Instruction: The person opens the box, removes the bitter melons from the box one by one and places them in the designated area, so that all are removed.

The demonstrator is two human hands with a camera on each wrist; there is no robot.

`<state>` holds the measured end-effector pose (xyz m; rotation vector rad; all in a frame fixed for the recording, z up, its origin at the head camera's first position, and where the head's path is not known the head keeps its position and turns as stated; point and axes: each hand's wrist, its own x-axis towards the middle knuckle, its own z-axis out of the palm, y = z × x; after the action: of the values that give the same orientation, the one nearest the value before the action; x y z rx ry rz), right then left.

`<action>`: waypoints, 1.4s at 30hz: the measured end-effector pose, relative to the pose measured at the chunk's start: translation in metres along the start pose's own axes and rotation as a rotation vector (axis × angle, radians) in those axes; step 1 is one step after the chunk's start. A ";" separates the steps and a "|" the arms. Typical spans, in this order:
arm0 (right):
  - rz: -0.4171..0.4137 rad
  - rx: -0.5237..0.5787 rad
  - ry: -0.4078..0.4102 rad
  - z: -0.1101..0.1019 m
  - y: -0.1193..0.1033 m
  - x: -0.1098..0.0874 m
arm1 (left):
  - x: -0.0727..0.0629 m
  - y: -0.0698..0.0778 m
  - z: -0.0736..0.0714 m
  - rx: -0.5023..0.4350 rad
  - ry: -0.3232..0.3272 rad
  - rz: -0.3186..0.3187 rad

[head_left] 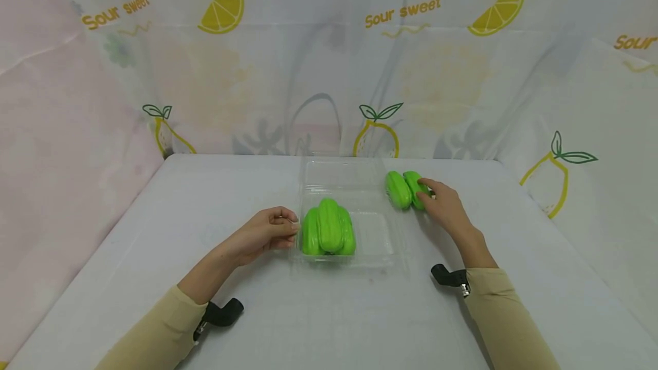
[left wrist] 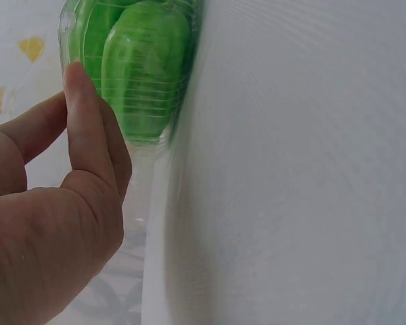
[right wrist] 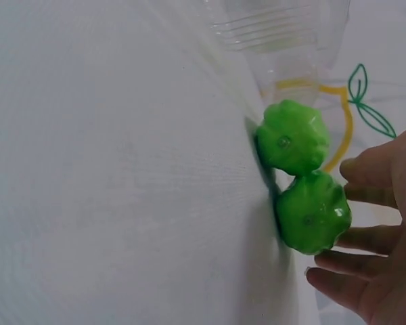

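In the head view a clear plastic clamshell box [head_left: 377, 233] lies with its lid [head_left: 341, 173] folded back. Several bright green, ridged toy vegetables [head_left: 330, 227] fill its left side, one on top of the others. My left hand [head_left: 264, 234] pinches the box's left edge, fingertips at the rim in the left wrist view. Right of the lid, two more green vegetables lie side by side on the table. Around the right-hand vegetable [right wrist: 313, 213] my right hand [head_left: 446, 207] is spread, thumb and fingers on either side of it; the left one [right wrist: 293, 137] touches its neighbour.
A white table [head_left: 329, 318] carries everything. Behind it hangs a pale cloth [head_left: 267, 73] printed with lemons and lettering, which also runs along both sides. Each sleeve has a black wrist mount [head_left: 223, 313] at the cuff.
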<state>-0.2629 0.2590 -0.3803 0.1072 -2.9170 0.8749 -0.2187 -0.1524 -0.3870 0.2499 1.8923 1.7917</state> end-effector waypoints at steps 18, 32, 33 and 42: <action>-0.071 0.056 0.064 -0.011 -0.016 -0.005 | 0.001 -0.002 0.000 0.017 -0.005 0.009; -0.171 0.021 0.089 -0.012 -0.043 -0.011 | 0.003 -0.002 0.000 0.029 -0.013 0.019; -0.176 0.018 0.085 -0.012 -0.045 -0.011 | 0.003 -0.002 0.000 0.029 -0.012 0.017; -0.233 0.016 0.026 -0.011 -0.070 -0.019 | 0.000 -0.001 0.001 0.024 -0.016 0.021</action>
<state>-0.2368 0.2076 -0.3352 0.4241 -2.7995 0.8530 -0.2177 -0.1522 -0.3883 0.2927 1.9074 1.7765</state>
